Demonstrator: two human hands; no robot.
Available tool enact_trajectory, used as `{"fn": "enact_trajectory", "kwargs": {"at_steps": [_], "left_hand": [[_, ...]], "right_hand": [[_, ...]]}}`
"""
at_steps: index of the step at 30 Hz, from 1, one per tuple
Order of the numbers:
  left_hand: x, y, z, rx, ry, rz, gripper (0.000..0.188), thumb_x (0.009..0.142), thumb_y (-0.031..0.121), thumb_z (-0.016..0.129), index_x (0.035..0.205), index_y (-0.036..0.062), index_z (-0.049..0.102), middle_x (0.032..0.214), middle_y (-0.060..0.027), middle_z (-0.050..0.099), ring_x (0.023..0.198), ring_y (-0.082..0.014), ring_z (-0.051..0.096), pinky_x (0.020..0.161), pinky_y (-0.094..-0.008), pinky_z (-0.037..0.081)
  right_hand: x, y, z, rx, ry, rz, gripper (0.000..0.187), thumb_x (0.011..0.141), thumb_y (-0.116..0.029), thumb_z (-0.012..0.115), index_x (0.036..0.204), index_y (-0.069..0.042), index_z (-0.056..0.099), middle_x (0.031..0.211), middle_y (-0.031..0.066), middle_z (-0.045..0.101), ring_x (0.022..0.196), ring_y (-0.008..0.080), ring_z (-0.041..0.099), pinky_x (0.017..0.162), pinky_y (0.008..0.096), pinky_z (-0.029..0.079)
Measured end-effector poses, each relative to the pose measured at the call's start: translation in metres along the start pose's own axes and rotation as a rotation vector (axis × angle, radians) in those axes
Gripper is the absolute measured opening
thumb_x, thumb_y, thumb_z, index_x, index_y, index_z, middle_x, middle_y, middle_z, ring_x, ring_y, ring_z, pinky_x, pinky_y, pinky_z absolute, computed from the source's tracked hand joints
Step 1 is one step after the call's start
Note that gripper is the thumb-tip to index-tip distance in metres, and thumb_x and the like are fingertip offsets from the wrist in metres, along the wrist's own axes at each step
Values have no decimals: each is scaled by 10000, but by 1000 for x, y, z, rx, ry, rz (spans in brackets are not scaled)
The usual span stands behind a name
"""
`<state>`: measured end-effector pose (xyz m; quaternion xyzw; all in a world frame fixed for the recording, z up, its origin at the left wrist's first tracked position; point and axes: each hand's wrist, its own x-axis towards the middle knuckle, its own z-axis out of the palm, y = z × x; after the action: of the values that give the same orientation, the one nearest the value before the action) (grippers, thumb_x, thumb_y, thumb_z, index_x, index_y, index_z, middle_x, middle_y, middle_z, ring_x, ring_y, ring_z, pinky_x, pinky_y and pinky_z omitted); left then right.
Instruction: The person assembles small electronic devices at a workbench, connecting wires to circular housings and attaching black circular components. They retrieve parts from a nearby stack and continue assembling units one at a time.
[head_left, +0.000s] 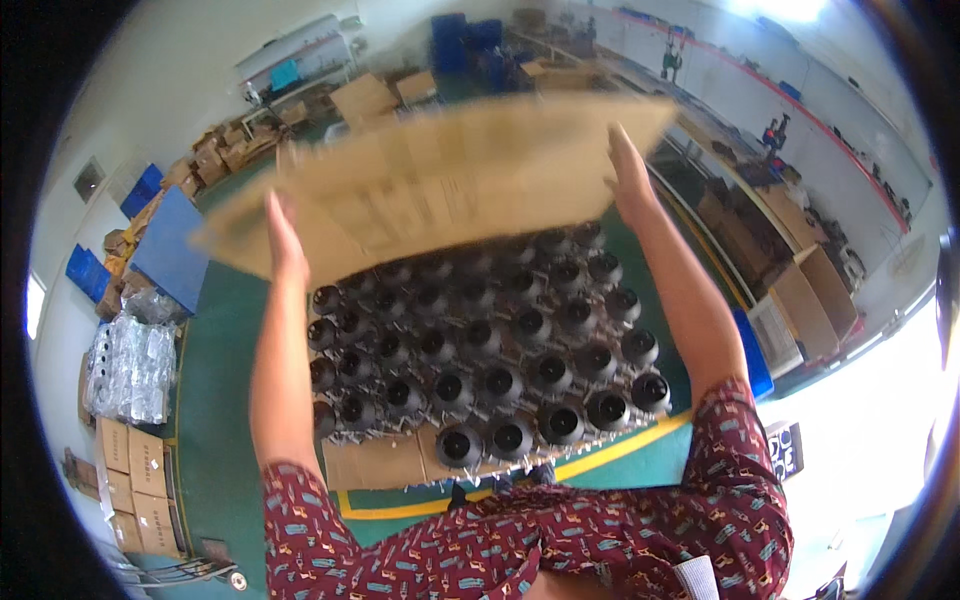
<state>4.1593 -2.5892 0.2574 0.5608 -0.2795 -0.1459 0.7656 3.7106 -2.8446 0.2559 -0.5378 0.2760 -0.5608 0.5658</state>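
Observation:
A large tan cardboard sheet (pixel 440 190) is up in front of me, tilted and smeared by motion. Near its left end my left hand (pixel 287 238) holds it, fingers partly hidden and blurred. My right hand (pixel 630 178) grips the sheet near its right end, fingers pointing up along the board. Below it stand rows of black, round, cup-like parts (pixel 501 381) with dark openings on top. They rest on another cardboard layer (pixel 375 462), whose bare front left part shows. The sheet's lower edge covers some of the farthest parts.
Yellow floor tape (pixel 600 455) runs along the near side of the stack. Plastic-wrapped goods (pixel 132 370) and stacked cartons (pixel 135 485) stand at left, near a blue panel (pixel 172 245). On the right are an opened carton (pixel 805 305) and a long workbench (pixel 745 190).

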Motion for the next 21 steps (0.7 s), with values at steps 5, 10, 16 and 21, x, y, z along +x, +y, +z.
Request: {"fn": "enact_trajectory", "kwargs": {"at_steps": [5,10,16,21], "left_hand": [[-9,-8,34,306,-268,180,843,975,532,570,1566,7,275,1614,-211,300,1493,-310,300,1207,-439,267],[-164,-94,-27,509,-549,201,683,960,315,684,1503,3,410,1500,-211,482,1372,-295,489,1132,-420,394],[-347,-151,-119,832,-841,77,507,886,270,736,1287,-12,606,1332,-230,596,1258,-395,544,1095,-468,416],[-361,-180,-88,841,-975,182,569,940,409,663,1309,-16,579,1363,-242,562,1264,-439,510,1084,-496,405]], "right_hand": [[-31,-18,30,-465,-103,-452,748,946,-407,674,1506,9,404,1521,180,461,1404,260,433,1150,376,345],[-184,26,-55,-642,-127,-167,527,978,-251,671,1422,-13,516,1329,125,620,1216,182,588,1036,337,479],[-401,92,-167,-905,388,246,257,937,-180,688,1079,33,700,975,128,736,896,144,673,827,307,539],[-424,133,-163,-764,793,283,345,933,-229,697,1157,32,667,1096,134,707,1019,213,653,926,343,505]]}}
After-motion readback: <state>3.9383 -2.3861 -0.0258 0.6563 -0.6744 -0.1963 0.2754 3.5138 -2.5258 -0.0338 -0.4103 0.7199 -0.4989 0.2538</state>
